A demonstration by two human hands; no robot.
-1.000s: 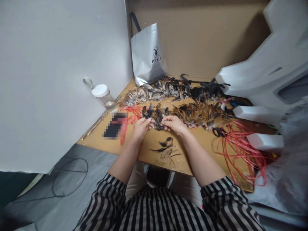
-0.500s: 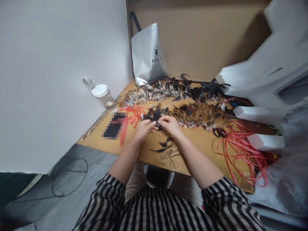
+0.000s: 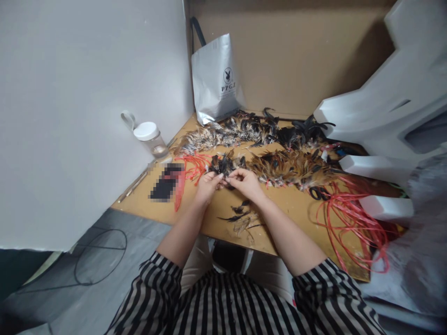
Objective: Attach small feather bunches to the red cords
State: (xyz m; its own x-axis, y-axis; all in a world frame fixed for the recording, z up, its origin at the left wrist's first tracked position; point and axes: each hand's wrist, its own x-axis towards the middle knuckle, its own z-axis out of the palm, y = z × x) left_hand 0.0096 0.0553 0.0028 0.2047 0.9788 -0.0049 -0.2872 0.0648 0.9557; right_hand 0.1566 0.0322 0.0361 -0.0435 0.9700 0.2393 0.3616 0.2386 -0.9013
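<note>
Dark feathers [image 3: 226, 164] are at my fingertips over the front half of the table. My left hand [image 3: 210, 187] is closed in a pinch at their lower end. Facing it, my right hand [image 3: 246, 185] pinches at the same spot, thumb and forefinger together, the fingertips of both hands almost touching. Their exact grip on the single quills is too small to make out. Just right of the hands spreads a row of brown and golden feathers [image 3: 293, 167]. A few loose dark feathers [image 3: 242, 215] lie on the table below my right wrist.
Behind lies another feather row [image 3: 226, 132], before a silver bag [image 3: 216, 79]. Red plastic strips lie left [image 3: 195, 166] and right [image 3: 352, 228], with black-handled scissors [image 3: 318, 192] nearby. A lidded jar [image 3: 151, 139] and pixelated dark object [image 3: 165, 182] stand left. White foam [image 3: 377, 102] borders the right.
My fingertips have shifted slightly at the base of the dark feathers, the right forefinger now more bent. Both hands stay in the same place, and the things around them have not moved.
</note>
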